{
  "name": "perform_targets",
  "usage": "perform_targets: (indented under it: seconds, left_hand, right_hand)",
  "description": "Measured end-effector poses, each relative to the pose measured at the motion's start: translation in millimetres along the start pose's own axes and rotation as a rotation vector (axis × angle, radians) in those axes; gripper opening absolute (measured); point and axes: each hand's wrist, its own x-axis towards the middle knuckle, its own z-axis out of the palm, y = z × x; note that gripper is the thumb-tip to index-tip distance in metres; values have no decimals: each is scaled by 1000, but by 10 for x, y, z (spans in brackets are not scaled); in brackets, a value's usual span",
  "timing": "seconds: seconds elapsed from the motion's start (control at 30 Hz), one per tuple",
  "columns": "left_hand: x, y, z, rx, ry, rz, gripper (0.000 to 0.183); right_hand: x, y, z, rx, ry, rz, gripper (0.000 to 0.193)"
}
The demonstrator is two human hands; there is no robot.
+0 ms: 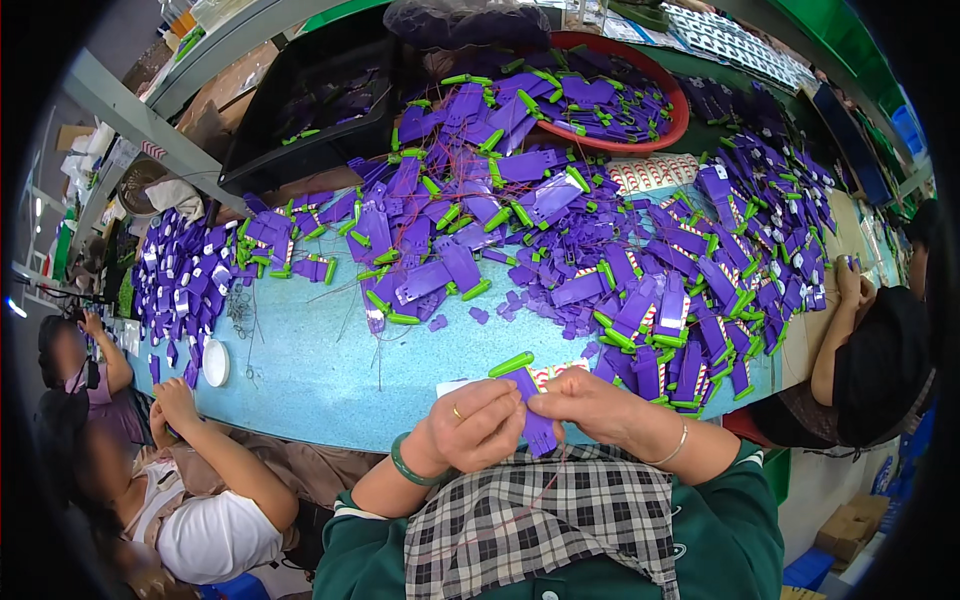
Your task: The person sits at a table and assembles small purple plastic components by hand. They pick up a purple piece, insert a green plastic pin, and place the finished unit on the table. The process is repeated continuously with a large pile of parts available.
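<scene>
Both forearms rise from the lower edge and angle inward, so the hands meet in front of the chest, at the near edge of the blue table (310,375); the left hand (472,428) comes in from the left with its back turned up and its fingers curled, closed on the left edge of a flat purple piece (540,436); the right hand (592,402) comes in from the right, fingers bent and thumb laid along the piece's right edge, pinching it; neither hand is spread, though the far-side fingertips are hidden.

The purple piece lies between the two hands, tilted, its bright green end (511,365) pointing away from the body and its other end pointing toward the checked cloth (540,525) over the lap; a striped sticker sheet (562,370) shows just beyond the hands, partly covered by them.

The left wrist bears a green bangle (402,460), the right a thin pale one; a large heap of purple and green pieces (660,300) spreads beyond the hands and to their right.
</scene>
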Motion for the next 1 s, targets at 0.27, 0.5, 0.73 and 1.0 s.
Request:
perform_targets:
  seconds: [0.27,0.5,0.73,1.0]
  left_hand:
    - [37,-75,281,-313,93,-476,22]
    - [259,-901,477,17,-267,-556,12]
    - [291,-1213,539,328,-371,-469,17]
    - [256,-451,153,-1045,263,-1167,21]
  right_hand:
    - [-69,-78,-97,-857,564,-808,14]
    - [37,-5,-330,54,540,-620,15]
    - [-30,27,-331,-390,515,-628,36]
    - [78,-11,-284,-701,713,-875,50]
